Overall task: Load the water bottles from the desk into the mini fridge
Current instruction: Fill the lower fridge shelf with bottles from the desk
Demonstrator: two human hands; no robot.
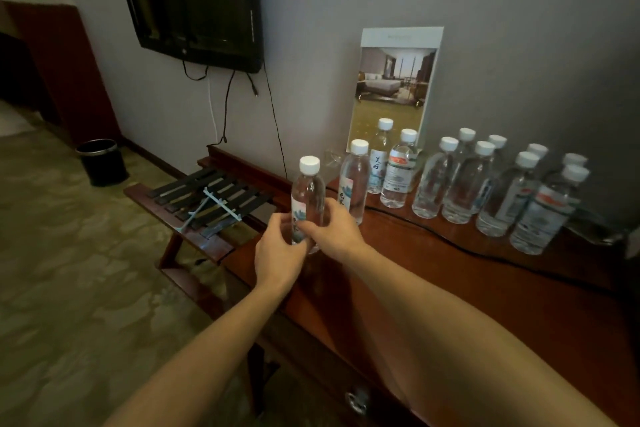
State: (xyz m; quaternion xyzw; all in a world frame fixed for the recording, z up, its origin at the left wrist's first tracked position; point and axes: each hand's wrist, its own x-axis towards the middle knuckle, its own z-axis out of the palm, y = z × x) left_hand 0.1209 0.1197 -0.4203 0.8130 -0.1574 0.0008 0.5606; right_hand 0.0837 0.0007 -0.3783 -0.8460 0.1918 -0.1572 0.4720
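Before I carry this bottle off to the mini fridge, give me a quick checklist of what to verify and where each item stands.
1. Grip: left hand and right hand both hold the clear plastic water bottle low on its body: ok.
2. Its white screw cap is on: ok.
3. Bottle upright: ok.
4. Room to lift: the next white-capped clear bottle stands close behind the right hand: not ok, lift carefully.
5. Door of the mini fridge open: not in view, cannot tell.
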